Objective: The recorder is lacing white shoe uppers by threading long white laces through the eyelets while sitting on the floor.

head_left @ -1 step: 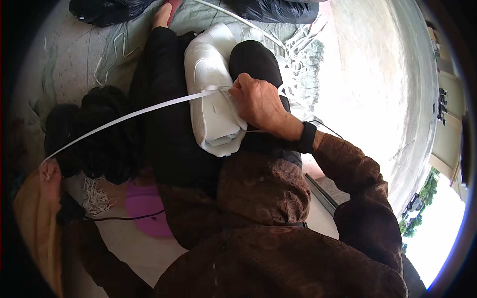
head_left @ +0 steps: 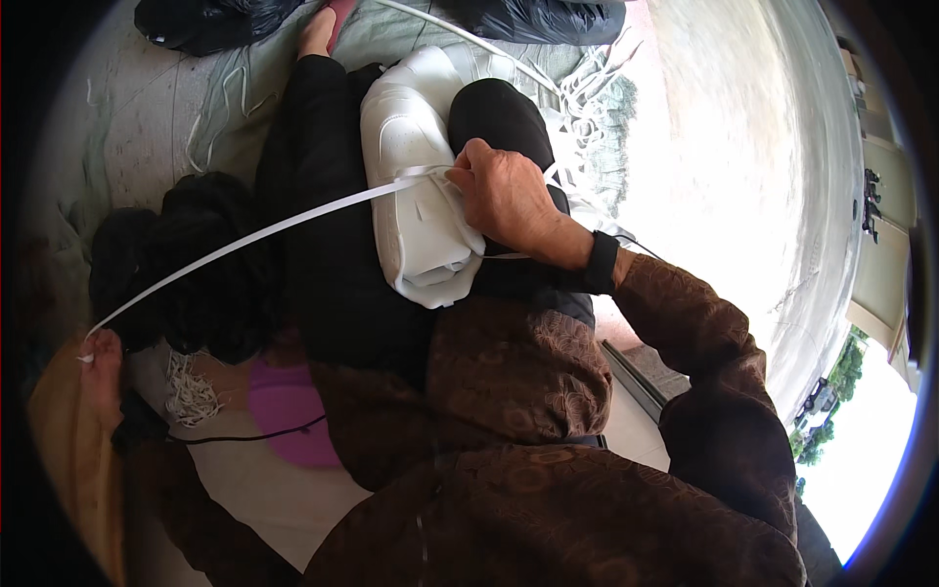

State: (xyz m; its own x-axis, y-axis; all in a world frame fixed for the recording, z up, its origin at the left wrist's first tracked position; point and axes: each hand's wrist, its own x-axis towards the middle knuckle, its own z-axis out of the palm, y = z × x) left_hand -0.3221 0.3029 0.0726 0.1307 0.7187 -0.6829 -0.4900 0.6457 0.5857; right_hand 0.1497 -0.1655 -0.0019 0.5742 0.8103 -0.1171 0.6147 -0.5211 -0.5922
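A white shoe upper [head_left: 406, 147] lies lengthwise across my lap, between my knees. My right hand [head_left: 504, 196] is closed at its lacing, thumb and fingers pinching the white lace near the eyelets. From there a long flat white shoelace [head_left: 245, 238] runs taut to the far left. Its end is gripped by my left hand [head_left: 102, 364], held well out to the side with the fingers closed. A short tip of lace sticks out beside those fingers. The fingertips of my right hand are partly hidden behind the hand.
Loose white laces [head_left: 587, 98] lie in a heap beyond my right knee, with another bundle [head_left: 191, 391] at left. Black bags [head_left: 220, 20] sit at the far side. A purple plastic seat [head_left: 284, 401] and dark bundled cloth [head_left: 210, 264] are on my left.
My left hand has turned slightly and moved a little lower, with the lace end now showing at its fingers. The right hand and shoe upper stay almost in place.
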